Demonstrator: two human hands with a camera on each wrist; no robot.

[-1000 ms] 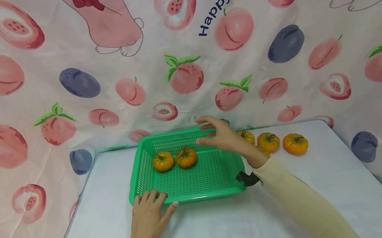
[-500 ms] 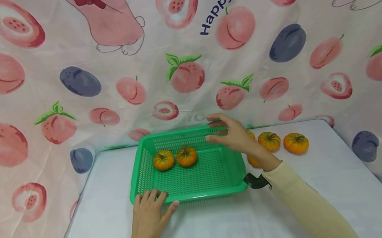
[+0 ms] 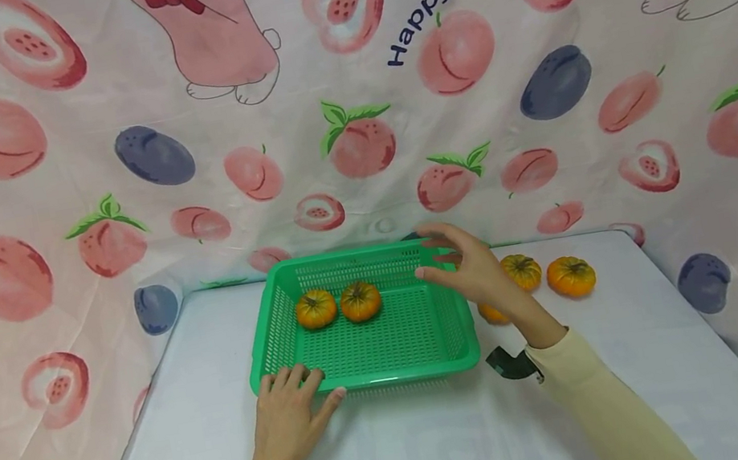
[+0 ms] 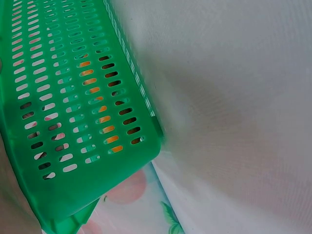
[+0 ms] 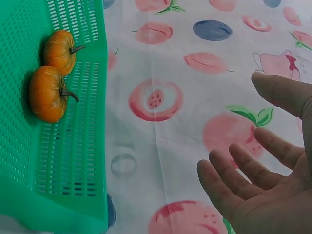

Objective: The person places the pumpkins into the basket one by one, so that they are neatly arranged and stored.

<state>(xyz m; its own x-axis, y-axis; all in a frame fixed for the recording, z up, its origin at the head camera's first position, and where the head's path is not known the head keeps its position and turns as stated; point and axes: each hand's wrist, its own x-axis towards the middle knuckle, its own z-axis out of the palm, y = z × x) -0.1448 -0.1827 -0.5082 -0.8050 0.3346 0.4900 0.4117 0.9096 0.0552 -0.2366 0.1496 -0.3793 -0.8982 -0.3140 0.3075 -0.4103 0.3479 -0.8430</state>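
Two small orange pumpkins sit side by side in the green plastic basket [image 3: 401,375], one pumpkin [image 3: 316,310] at the left and another pumpkin [image 3: 361,302] beside it. My left hand [image 3: 284,423] holds the basket's front left rim, fingers bent over it and thumb outside. In the left wrist view, orange shows through slots in the basket wall [image 4: 112,165]. My right hand [image 3: 478,269] hovers by the basket's right end, fingers spread and nothing held, as the right wrist view of the hand [image 5: 282,204] also shows.
Right of the basket, more pumpkins lie on the white table [image 3: 626,366]: one at the far right [image 3: 571,277], another beside it [image 3: 524,271], and one partly hidden [image 3: 493,313] behind my right forearm. A fruit-printed cloth [image 3: 296,144] rises behind the table.
My right hand has moved right, from above the inside of the basket to its right rim, staying spread. The left hand, the basket and the two pumpkins in it have stayed in place.
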